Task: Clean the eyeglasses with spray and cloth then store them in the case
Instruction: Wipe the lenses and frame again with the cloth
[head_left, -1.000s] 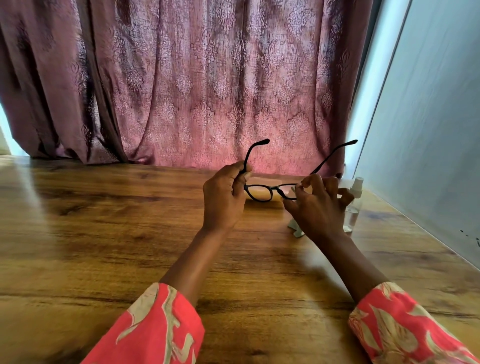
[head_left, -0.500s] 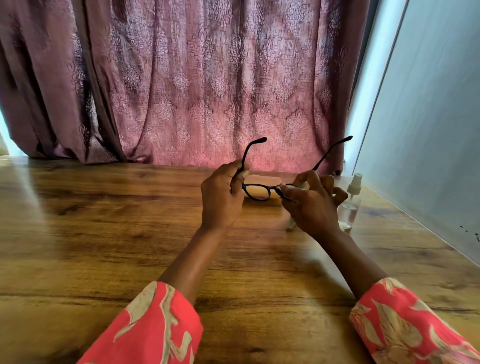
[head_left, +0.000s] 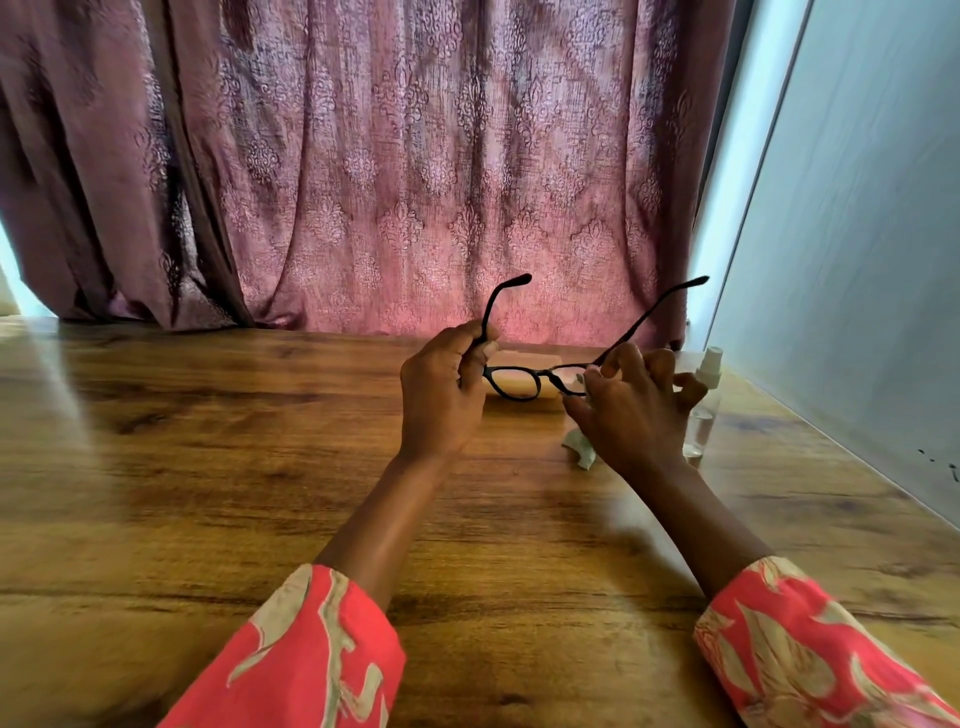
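Black-framed eyeglasses (head_left: 514, 383) are held above the wooden table with both temples unfolded and pointing up and away. My left hand (head_left: 441, 395) grips the left end of the frame. My right hand (head_left: 631, 410) pinches a pale cloth (head_left: 582, 449) around the right lens; a corner of the cloth hangs below the hand. A tan glasses case (head_left: 524, 361) lies on the table behind the glasses, mostly hidden by them. A small clear spray bottle (head_left: 704, 405) with a white nozzle stands just right of my right hand.
The wooden table (head_left: 260, 467) spreads wide to the left and front. A patterned maroon curtain (head_left: 389, 182) hangs along its far edge. A pale wall (head_left: 857, 260) borders the table on the right.
My right hand has shifted slightly on the right lens with the cloth. The glasses stay held at about the same place; the view has tilted a little.
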